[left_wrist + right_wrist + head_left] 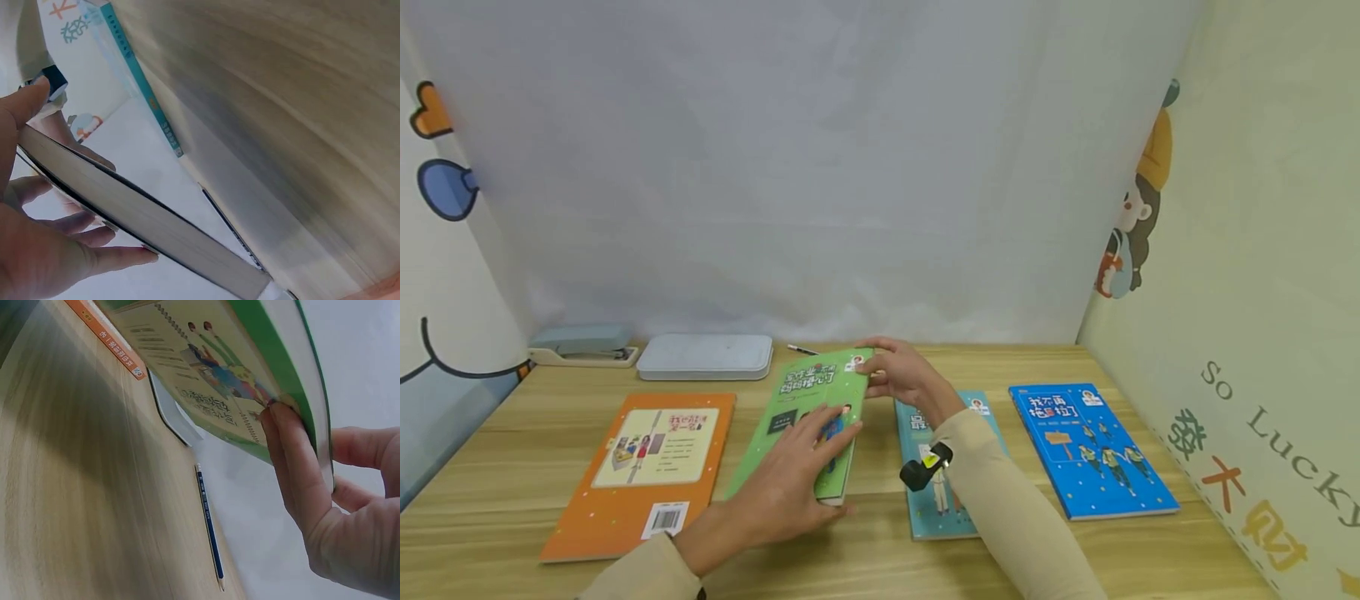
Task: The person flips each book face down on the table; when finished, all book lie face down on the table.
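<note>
Green book (808, 417) sits centre frame in the head view, lifted off the tabletop (865, 550) at its right edge and tilted. Left hand (790, 483) lies on the cover's lower part, fingers (831, 429) fairly straight and spread, while the left wrist view shows its thumb and fingers on either side of the page block (144, 219). Right hand (902, 375) grips the book's upper right corner; the right wrist view shows fingers (294, 462) curled under the cover (212, 369), thumb on the other side. Teal book (940, 475) lies flat lower right of centre, partly under the right sleeve. Blue book (1090, 450) further right, orange book (643, 471) at left. Pencil (209, 531) lies behind the green book, near the white case (706, 357). Stapler (583, 344) at upper left, probably; the view is small.
</note>
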Demonstrator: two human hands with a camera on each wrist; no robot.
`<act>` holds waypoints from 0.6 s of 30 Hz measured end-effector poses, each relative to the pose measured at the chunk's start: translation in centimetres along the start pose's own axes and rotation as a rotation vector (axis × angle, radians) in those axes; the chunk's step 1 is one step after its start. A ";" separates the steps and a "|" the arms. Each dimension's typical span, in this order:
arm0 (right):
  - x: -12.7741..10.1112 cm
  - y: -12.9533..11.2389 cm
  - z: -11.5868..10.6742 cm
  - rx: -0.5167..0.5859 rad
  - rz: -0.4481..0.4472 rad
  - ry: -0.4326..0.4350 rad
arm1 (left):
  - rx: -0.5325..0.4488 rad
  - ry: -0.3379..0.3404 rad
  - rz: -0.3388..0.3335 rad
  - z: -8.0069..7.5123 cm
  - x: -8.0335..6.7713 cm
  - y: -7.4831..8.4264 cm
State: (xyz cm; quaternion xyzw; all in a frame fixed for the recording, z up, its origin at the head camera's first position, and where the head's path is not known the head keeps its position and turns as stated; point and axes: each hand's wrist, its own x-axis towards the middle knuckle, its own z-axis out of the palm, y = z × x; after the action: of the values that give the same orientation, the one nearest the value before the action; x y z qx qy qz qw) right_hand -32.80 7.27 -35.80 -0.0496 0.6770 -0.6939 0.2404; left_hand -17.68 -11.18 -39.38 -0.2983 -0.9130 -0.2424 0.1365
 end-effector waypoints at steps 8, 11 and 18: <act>-0.4 -0.5 -0.1 -0.015 -0.003 -0.010 | -0.051 0.012 -0.044 -0.7 -0.1 1.0; -0.4 -0.5 -0.1 -0.001 -0.008 0.004 | -0.083 0.057 -0.075 -0.6 -0.1 1.3; -0.4 -0.6 0.1 0.039 -0.018 0.048 | -0.146 0.224 -0.100 -0.6 0.0 1.5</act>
State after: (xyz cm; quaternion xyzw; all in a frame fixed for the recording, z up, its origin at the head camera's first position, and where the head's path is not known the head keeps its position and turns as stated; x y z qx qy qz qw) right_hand -32.57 7.33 -35.11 -0.0343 0.6684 -0.7100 0.2191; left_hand -16.71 -10.45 -38.37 -0.2325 -0.8857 -0.3467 0.2031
